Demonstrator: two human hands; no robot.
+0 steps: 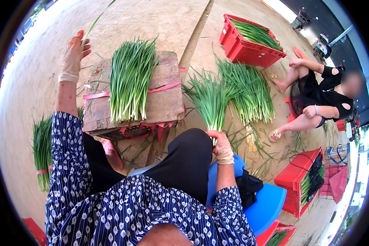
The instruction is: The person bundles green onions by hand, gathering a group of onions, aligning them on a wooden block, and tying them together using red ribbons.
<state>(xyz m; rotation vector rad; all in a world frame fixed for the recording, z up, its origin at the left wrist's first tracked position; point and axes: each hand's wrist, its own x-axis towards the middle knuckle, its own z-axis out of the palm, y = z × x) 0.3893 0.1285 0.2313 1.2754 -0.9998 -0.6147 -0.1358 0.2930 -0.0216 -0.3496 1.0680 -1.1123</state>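
Note:
My right hand (221, 144), in a thin clear glove, is closed round the pale stem ends of a bunch of chives (209, 98), held upright beside my knee. Raised at the upper left, my gloved left hand (74, 53) pinches a single chive leaf (97, 19) that points up and away. A thick pile of chives (132, 80) lies on a worn wooden board (166, 94) in front of me, its white ends toward me. Across the board runs a pink strap (165, 87), partly hidden under the pile. More loose chives (250, 92) lie on the ground just beyond the held bunch.
A red crate of chives (250, 47) stands at the far right, near a seated person (324, 96). Tied chives (42, 151) lie at the left. Another red crate (293, 184) and a blue plastic thing (268, 207) are at my right. Scraps litter the ground.

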